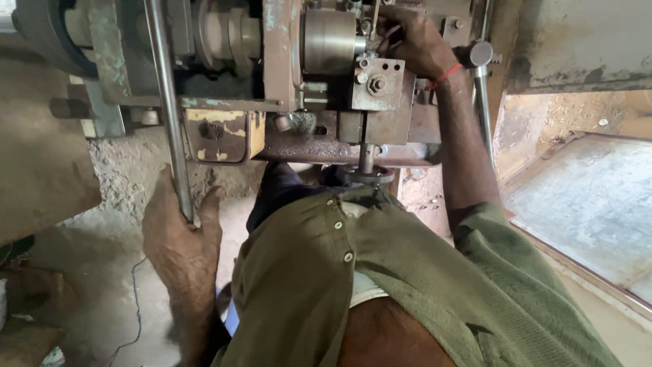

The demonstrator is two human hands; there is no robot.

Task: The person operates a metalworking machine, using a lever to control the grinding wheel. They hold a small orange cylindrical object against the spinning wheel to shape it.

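Left hand: my left hand [180,234] is closed around the lower end of the long grey steel lever rod [166,102], thumb and fingers wrapped on it.
Right hand: my right hand [413,42] is curled, fingertips pinched on a small part I cannot make out, just right of the shiny round steel chuck [329,39].
Progress: as I judge it, both grips are set and the machining itself looks not yet finished.
Edges: the rusty square tool block [377,85] sits just below my right hand.
Room: open floor lies left of my left hand; the worn flat metal sheet [591,204] lies well apart, right of my right forearm.
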